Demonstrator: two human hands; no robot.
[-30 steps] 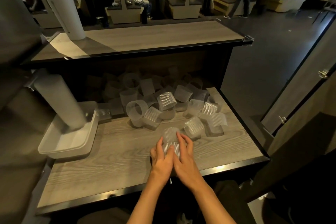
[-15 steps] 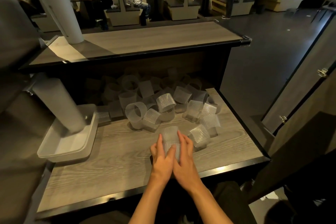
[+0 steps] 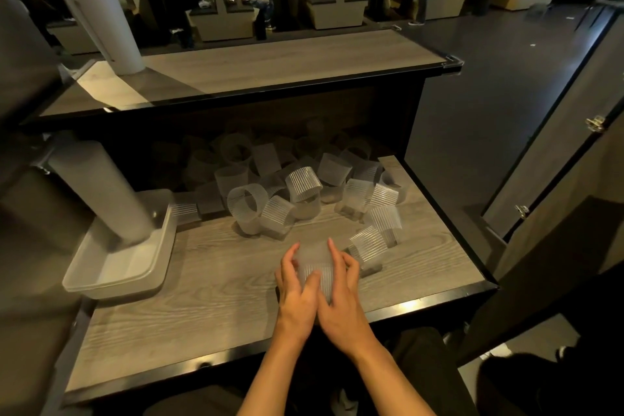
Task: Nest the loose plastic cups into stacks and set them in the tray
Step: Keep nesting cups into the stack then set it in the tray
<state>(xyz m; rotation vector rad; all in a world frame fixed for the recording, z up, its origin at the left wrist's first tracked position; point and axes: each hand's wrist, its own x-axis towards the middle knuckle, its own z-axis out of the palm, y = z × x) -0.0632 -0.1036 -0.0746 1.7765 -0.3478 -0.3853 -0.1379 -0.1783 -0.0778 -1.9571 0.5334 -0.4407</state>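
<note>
Left hand (image 3: 297, 294) and right hand (image 3: 341, 294) wrap their fingers round a ribbed cup stack (image 3: 315, 268), squaring it; tray (image 3: 111, 277) waits left.

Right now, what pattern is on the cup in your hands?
Thin vertical ribs on see-through frosted plastic cup, seen in the head view.

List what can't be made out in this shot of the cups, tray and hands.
- Cups held: head view; left hand and right hand cover them, count unclear.
- Back of the pile: dim under the upper shelf.
- Tall stack in the tray: motion-blurred, its top hidden behind the shelf edge.
</note>
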